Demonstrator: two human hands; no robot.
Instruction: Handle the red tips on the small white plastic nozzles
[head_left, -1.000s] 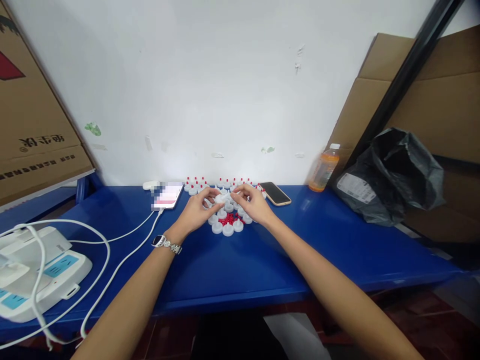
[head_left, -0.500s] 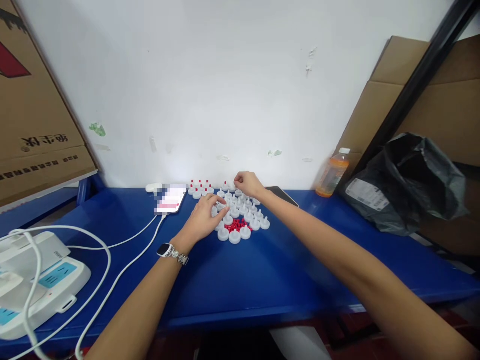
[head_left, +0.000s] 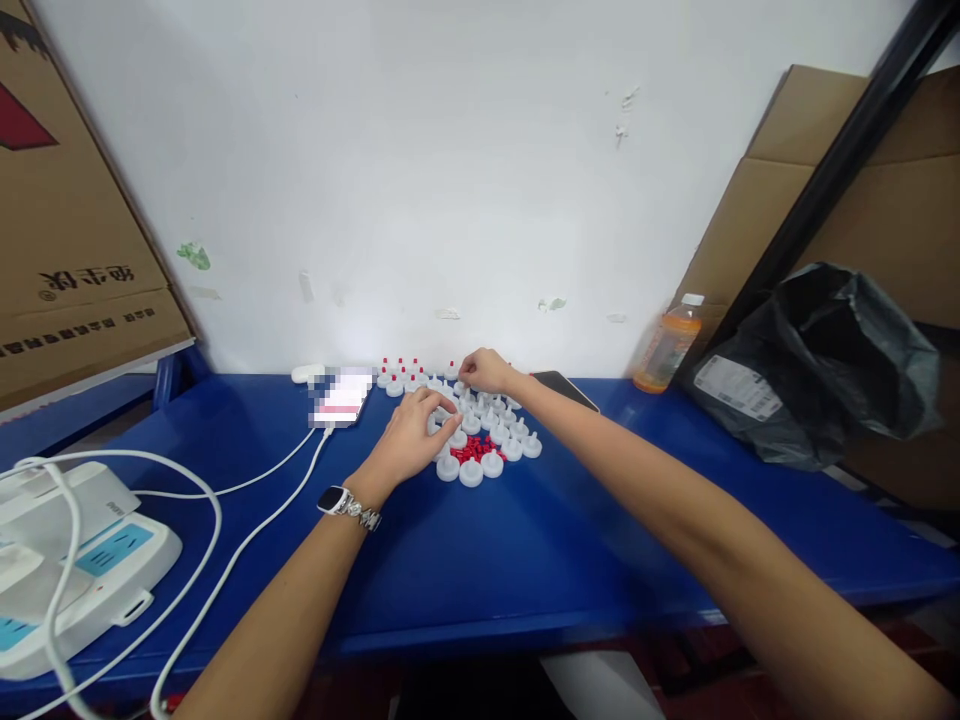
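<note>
Several white nozzle caps (head_left: 470, 472) with pointed spouts stand in a cluster on the blue table, around a pile of small red tips (head_left: 474, 450). At the back left, a group of the white caps (head_left: 394, 388) has red tips on the spouts. My left hand (head_left: 414, 430), with a watch at the wrist, hovers over the cluster's left side; its thumb and index finger are apart, and I see nothing between them. At the back of the cluster my right hand (head_left: 485, 371) is pinched closed over a white cap. What its fingertips hold is hidden.
Left of the caps lies a lit phone (head_left: 341, 400) on a white cable. A power strip (head_left: 97, 580) sits at the left edge. A dark flat device (head_left: 566, 388) lies behind my right forearm. On the right are an orange drink bottle (head_left: 669, 345) and a black plastic bag (head_left: 810, 370).
My right hand has shifted slightly left and toward me, over another part of the cluster's back rows. My left hand stays nearly in place.
</note>
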